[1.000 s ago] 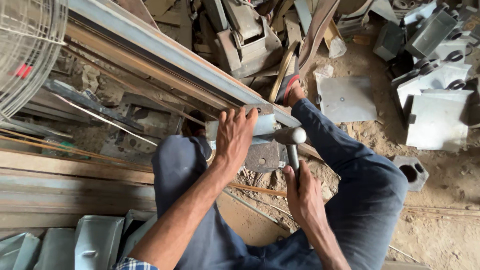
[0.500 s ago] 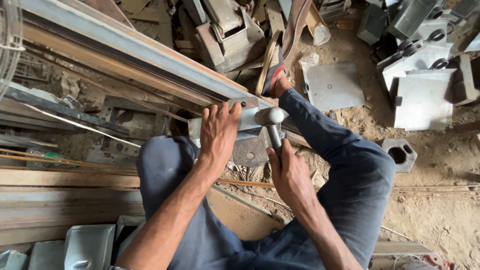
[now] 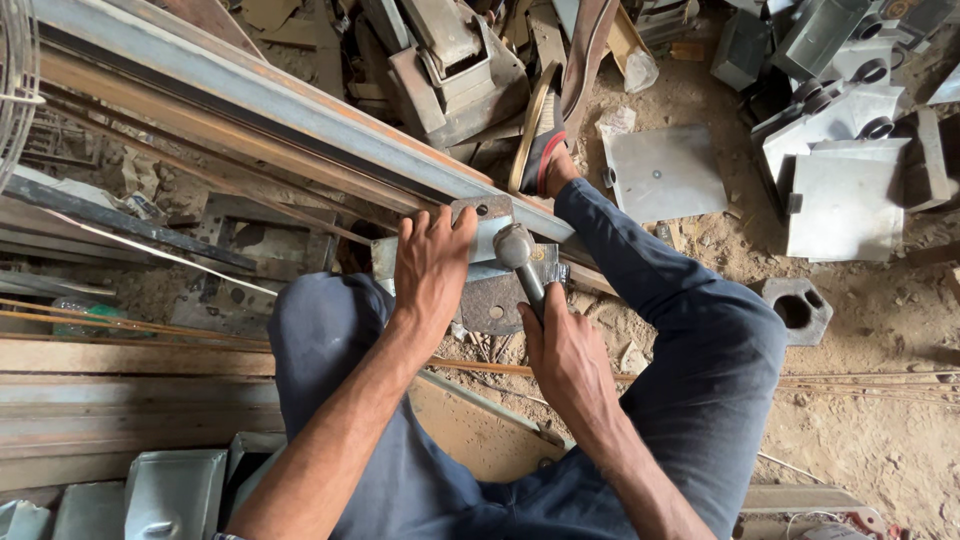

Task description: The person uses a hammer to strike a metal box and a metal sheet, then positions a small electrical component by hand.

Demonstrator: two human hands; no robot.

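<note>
Two hands: hammer (image 3: 518,258), metal plate (image 3: 480,235)

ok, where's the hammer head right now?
Centre of the head view: the hammer head is on the metal bracket, right of the left hand, above the right hand.

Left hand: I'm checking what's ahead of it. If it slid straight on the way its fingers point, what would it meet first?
Probably the long steel beam just beyond the left hand, though depth is unclear.

The left hand (image 3: 432,265) pressed a metal bracket (image 3: 480,245) flat while the right hand (image 3: 565,355) gripped a hammer (image 3: 518,255) resting on it.
</note>
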